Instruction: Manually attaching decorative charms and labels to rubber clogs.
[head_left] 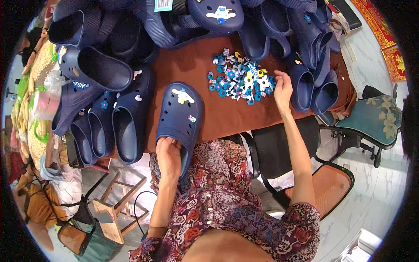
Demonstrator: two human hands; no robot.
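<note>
My left hand (169,158) grips a navy clog (179,109) at the heel opening, its fingers tucked inside the shoe. The clog stands toe-away at the table's near edge. A white cartoon-character charm (183,96) and a small swirl charm (191,118) sit on its vented toe; several other holes are bare. At the right edge of a heap of mixed blue, white and pink shoe charms (244,81), my right hand (283,89) has its fingers loosely curved, thumb apart. No charm shows between them.
More navy clogs crowd the left side, such as a decorated clog (131,113), and the back, such as a large clog (216,15). Other clogs (301,83) stand at the right on the brown-covered table (218,124). A black-and-orange chair (325,185) and wooden stool (109,216) are below.
</note>
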